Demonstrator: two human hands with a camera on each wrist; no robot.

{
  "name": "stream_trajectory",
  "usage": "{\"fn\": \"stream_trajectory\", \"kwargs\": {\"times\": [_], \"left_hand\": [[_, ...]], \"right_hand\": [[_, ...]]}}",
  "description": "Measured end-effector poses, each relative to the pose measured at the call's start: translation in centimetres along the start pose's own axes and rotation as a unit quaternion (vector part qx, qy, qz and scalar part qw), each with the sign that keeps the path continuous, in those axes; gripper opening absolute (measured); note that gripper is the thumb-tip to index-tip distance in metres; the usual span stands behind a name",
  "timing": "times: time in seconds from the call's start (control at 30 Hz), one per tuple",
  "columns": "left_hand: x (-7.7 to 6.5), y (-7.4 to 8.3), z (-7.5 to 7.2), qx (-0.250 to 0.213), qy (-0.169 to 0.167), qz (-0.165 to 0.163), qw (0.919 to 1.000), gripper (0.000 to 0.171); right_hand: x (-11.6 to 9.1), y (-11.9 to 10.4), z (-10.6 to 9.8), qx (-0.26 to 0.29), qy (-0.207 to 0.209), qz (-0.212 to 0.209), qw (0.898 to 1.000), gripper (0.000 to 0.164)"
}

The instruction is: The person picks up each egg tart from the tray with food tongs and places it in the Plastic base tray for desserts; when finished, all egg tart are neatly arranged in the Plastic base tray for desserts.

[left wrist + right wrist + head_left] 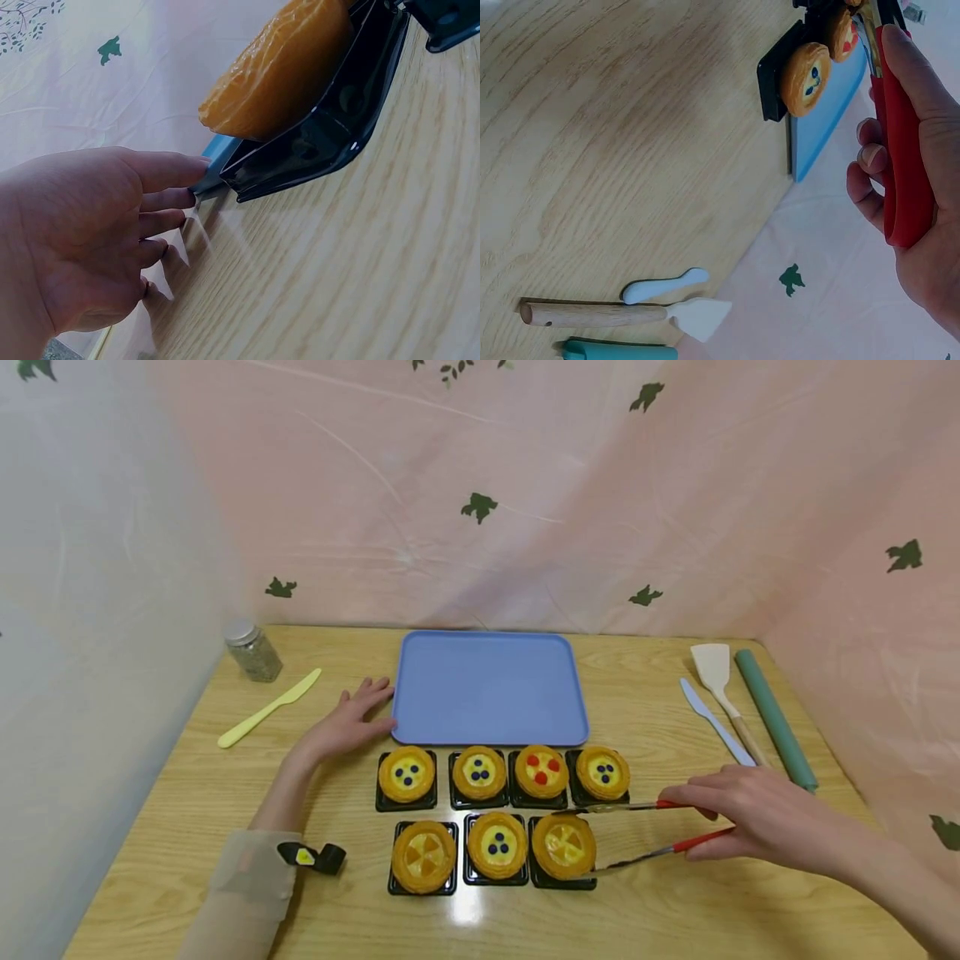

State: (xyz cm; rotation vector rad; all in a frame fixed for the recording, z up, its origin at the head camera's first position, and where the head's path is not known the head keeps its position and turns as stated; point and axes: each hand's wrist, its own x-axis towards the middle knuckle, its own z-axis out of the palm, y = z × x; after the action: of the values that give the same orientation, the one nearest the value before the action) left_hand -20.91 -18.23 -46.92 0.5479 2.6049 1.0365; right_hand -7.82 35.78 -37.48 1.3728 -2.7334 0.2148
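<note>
My right hand [757, 818] grips red-handled tongs [906, 161]. Their two arms reach around the front-right egg tart [564, 846], which has orange-yellow wedges on top and sits at its black plastic holder. Whether the tips press on its crust I cannot tell. My left hand [351, 720], fingers extended, touches the left edge of a blue tray [487, 689]. In the left wrist view, a tart [277, 71] in a black holder [330, 139] stands close to those fingertips. Other tarts in two rows include a blueberry-dotted one [497, 845] and a red-dotted one [542, 772].
Left lie a yellow knife [272, 707] and a lidded glass jar [255, 652]. Right are a pale blue knife [716, 722], a white spatula [712, 667] with a wooden handle, and a green roll [776, 718]. Fabric walls [420, 527] border the wooden table [187, 827].
</note>
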Motion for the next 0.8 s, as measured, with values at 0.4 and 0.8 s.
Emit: {"fn": "stream_trajectory", "kwargs": {"times": [0.4,0.8], "left_hand": [[0.09,-0.01,-0.06,0.002,0.001,0.002,1.0000,0.067],[0.10,-0.13,-0.05,-0.003,-0.001,0.003,1.0000,0.067]], "right_hand": [[-0.11,0.15,0.46,-0.006,-0.002,0.007,1.000,0.050],[-0.15,0.23,1.04,-0.008,0.002,0.006,1.000,0.051]]}}
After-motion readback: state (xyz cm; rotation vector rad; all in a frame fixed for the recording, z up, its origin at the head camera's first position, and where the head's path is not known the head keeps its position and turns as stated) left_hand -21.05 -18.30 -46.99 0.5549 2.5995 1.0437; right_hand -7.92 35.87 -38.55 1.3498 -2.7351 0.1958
